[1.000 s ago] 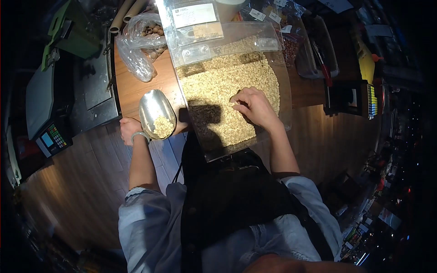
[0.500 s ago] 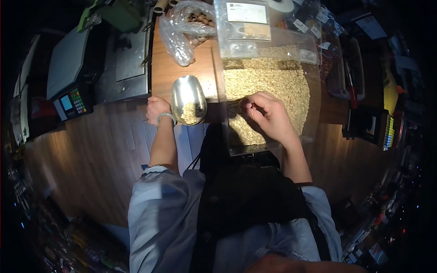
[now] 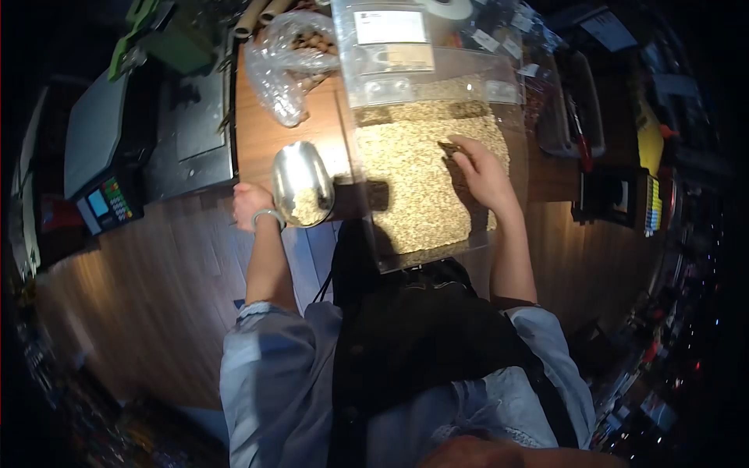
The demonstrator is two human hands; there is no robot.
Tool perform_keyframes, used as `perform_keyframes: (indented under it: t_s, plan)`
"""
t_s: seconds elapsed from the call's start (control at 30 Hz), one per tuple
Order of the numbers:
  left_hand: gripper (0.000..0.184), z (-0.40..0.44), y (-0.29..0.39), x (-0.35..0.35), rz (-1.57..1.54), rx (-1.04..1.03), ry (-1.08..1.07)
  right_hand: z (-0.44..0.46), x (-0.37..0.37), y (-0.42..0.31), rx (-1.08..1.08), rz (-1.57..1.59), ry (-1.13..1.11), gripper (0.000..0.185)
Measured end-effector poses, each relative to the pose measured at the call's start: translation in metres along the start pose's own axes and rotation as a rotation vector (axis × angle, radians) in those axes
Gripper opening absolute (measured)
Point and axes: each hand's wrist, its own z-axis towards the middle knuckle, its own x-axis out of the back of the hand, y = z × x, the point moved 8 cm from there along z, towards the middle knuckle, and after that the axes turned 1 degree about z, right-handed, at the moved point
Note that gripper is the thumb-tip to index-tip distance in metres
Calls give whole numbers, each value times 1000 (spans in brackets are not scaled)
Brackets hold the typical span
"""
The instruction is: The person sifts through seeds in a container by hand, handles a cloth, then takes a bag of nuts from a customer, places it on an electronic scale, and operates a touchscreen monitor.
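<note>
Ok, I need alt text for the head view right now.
The right hand is over pale flakes in a clear bin; whether it holds any is unclear. The left hand is beside a metal scoop containing some flakes.

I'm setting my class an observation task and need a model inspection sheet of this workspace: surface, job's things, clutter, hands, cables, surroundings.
Surface: wooden counter, bare wood visible left of the bin.
Job's things: clear bin holding pale flakes; metal scoop near the counter's front edge, with some flakes inside.
Clutter: plastic bag of round brown items; tagged packets behind the bin, to the right.
Hands: left hand curled beside the scoop, grip unclear; right hand over the flakes, contact unclear.
Cables: nothing seen.
Surroundings: scale at left; wood-look floor; picture edges too dark to judge.
</note>
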Motion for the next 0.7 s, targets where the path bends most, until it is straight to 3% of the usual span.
perform_keyframes:
  t_s: [0.07, 0.23, 0.3, 0.43, 0.53, 0.7]
  plan:
    - [59, 2, 0, -4, 22, 13, -17, -10, -13, -2, 0, -39, -148, 35]
    - [61, -3, 3, 1, 17, -22, -36, -48, -60, -40, 139, -291, -105, 47]
    - [62, -4, 1, 2, 22, 0, -16, -59, -73, -28, 14, 140, -36, 46]
    - [62, -8, 3, 5, 4, 14, -58, -66, -59, -22, 28, 96, -36, 36]
    - [62, -7, 2, 4, 17, 17, -51, -67, -41, -22, 201, -11, -71, 30]
    - [62, -8, 2, 5, 1, 12, -50, -52, -23, -16, 71, 102, -194, 24]
